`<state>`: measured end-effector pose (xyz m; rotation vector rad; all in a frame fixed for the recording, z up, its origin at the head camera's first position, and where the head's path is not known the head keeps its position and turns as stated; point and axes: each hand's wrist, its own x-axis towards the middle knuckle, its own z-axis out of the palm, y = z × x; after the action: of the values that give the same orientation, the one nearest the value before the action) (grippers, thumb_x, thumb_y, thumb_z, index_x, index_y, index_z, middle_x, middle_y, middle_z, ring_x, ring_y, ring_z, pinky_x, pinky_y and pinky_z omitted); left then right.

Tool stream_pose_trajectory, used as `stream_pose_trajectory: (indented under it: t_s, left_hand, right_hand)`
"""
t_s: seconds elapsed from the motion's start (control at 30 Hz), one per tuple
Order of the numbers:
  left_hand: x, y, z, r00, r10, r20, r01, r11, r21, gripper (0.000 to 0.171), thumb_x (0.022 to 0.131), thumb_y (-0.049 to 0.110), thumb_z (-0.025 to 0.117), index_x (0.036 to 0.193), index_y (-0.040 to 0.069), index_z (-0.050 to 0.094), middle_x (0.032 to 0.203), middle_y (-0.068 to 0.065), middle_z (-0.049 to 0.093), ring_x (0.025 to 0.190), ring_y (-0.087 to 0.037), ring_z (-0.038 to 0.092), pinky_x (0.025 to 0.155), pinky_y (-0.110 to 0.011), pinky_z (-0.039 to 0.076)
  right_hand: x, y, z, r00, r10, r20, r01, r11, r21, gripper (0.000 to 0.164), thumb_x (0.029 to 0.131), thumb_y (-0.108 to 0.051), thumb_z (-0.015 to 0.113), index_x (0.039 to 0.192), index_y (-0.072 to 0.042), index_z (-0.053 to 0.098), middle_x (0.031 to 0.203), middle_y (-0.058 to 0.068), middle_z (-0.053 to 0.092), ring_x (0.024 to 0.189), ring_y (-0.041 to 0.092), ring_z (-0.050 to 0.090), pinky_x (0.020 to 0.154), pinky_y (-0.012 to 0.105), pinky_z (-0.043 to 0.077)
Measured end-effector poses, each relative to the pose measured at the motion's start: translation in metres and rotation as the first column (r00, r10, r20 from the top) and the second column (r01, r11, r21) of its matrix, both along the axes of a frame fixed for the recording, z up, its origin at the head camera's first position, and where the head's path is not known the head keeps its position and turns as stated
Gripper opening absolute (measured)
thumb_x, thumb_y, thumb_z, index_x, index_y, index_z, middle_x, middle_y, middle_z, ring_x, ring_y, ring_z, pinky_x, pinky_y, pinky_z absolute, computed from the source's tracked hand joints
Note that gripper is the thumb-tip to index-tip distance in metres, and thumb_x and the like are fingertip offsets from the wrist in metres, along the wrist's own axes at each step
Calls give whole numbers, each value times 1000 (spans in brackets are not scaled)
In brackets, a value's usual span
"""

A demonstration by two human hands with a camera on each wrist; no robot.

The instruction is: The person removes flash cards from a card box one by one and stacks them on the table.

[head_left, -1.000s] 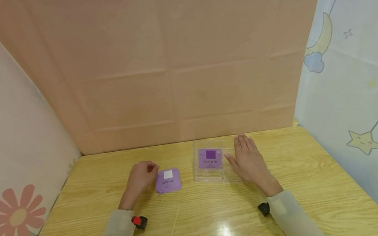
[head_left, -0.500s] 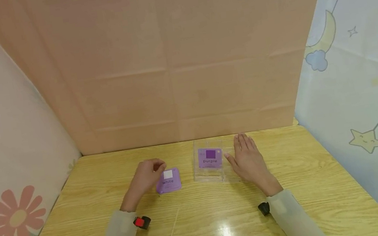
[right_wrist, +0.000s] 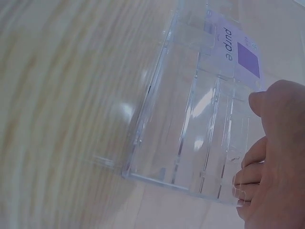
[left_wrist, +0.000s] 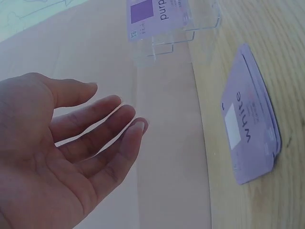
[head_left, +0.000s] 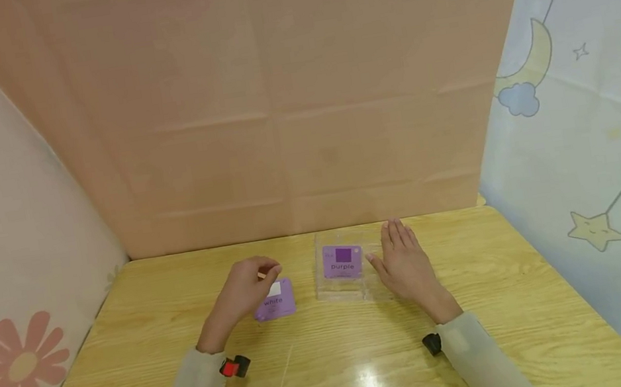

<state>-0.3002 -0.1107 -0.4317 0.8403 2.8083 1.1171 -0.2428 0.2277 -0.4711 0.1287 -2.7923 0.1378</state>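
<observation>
A stack of purple cards, the top one printed "white", lies flat on the table. Over its upper left part hovers my left hand, fingers loosely curled with nothing between them. In the left wrist view the palm is bare and the cards are apart from it. To the right of the stack is a clear plastic tiered holder with a purple card reading "purple" standing in it. My right hand, fingers straight, is at the holder's right side and seems to touch it.
The wood-grain table ends at a tan backdrop behind the holder. Patterned cloth walls rise on the left and right sides.
My left hand has shifted right, from beside the card stack to above its upper part. The right hand, the holder and its card stay as they were; the head view shifts slightly.
</observation>
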Motion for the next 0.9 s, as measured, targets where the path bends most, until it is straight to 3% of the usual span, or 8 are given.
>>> stream_pose_trajectory:
  t_s: [0.37, 0.67, 0.9]
  left_hand:
    - [-7, 15, 12, 999, -43, 1, 43, 999, 6, 29, 108, 23, 61, 124, 3, 74, 123, -13, 76, 101, -26, 76, 88, -41, 65]
    - [-14, 28, 19, 996, -80, -28, 81, 996, 28, 35, 109, 25, 59, 134, 1, 67, 131, -16, 73, 120, -32, 71, 99, -46, 62]
    - [-13, 39, 22, 996, -82, -28, 82, 996, 16, 42, 109, 24, 59, 142, -1, 61, 141, -19, 67, 129, -34, 66, 105, -48, 59]
  right_hand:
    - [-1, 0, 1, 1000, 10, 1, -10, 1000, 7, 79, 111, -44, 49, 156, 18, 30, 164, 38, 30, 158, 50, 26, 131, 61, 23]
    - [-1, 1, 2, 1000, -3, -5, 3, 1000, 12, 79, 110, -44, 50, 157, 17, 30, 164, 37, 32, 158, 50, 26, 131, 61, 24]
    - [1, -1, 3, 1000, 1, -3, -1, 1000, 10, 79, 110, -44, 50, 156, 17, 31, 164, 38, 31, 158, 50, 28, 131, 61, 24]
